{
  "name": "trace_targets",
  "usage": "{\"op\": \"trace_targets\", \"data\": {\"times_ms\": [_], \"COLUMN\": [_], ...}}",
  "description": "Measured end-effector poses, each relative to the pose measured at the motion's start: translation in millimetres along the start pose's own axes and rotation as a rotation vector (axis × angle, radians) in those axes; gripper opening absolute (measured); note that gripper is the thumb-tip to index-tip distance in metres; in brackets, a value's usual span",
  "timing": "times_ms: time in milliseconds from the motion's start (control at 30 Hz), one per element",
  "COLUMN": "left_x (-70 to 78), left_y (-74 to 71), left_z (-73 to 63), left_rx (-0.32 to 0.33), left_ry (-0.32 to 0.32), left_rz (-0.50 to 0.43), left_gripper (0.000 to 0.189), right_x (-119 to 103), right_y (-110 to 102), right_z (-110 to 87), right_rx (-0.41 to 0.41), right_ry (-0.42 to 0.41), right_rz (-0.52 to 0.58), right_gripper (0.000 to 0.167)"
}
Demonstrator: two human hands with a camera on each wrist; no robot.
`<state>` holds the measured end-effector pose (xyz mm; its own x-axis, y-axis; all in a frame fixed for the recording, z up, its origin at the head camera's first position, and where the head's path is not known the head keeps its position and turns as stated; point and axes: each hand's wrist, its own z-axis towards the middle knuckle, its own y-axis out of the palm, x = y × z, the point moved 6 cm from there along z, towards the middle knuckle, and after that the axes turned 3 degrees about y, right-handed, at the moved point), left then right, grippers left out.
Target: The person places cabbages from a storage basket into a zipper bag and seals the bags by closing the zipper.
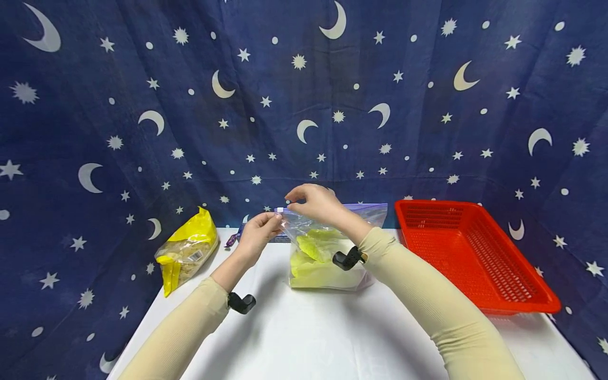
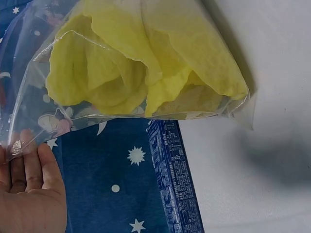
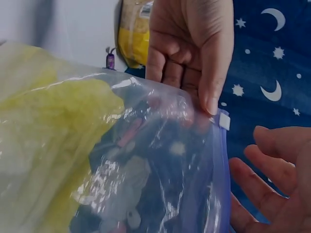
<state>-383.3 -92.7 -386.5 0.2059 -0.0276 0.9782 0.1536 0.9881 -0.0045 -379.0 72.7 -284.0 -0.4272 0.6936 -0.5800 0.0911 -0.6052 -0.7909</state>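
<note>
A clear zip bag (image 1: 332, 274) with a purple top strip stands on the table, holding pale yellow-green leaves (image 2: 116, 58) that look like cabbage. Its white slider (image 3: 224, 121) sits at the top left corner. My left hand (image 1: 258, 235) pinches that corner just below the slider, thumb in front and fingers behind the plastic. Beside the slider, my right hand (image 1: 315, 203) hovers at the purple strip. In the right wrist view its fingers (image 3: 262, 189) are loosely bent and spread, with nothing gripped; whether a fingertip touches the strip is unclear.
A yellow and clear food packet (image 1: 190, 248) leans at the table's left back. A red plastic basket (image 1: 456, 264) stands on the right. Behind the bag lies a dark blue printed box (image 2: 175, 179), with a small purple wrapped item (image 1: 231, 240) near it. A star-patterned curtain (image 1: 304, 105) hangs behind.
</note>
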Motion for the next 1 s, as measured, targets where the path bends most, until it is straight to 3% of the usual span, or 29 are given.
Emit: {"op": "trace_targets", "data": {"times_ms": [200,367,533,1000], "left_x": [-0.7,-1.3,-1.0,5.1], "left_y": [0.9,0.7,0.1,-1.9], "left_z": [-0.5,-0.1,0.0,-2.8], "left_rx": [-0.006,0.004,0.013,0.113], "left_ry": [-0.006,0.004,0.015,0.102], "left_rz": [0.004,-0.017,-0.012,-0.069], "left_gripper": [0.034,0.032,0.032,0.020], "right_x": [-4.4,-2.2,-2.2,-2.5], "right_y": [15.1,23.3,26.0,29.0], "right_z": [13.8,18.5,21.1,21.5], "right_rx": [-0.048,-0.073,-0.049,-0.037], "right_ry": [0.011,0.030,0.020,0.005], "right_rz": [-0.124,-0.122,-0.135,-0.118], "right_gripper": [0.033,0.032,0.023,0.019]}}
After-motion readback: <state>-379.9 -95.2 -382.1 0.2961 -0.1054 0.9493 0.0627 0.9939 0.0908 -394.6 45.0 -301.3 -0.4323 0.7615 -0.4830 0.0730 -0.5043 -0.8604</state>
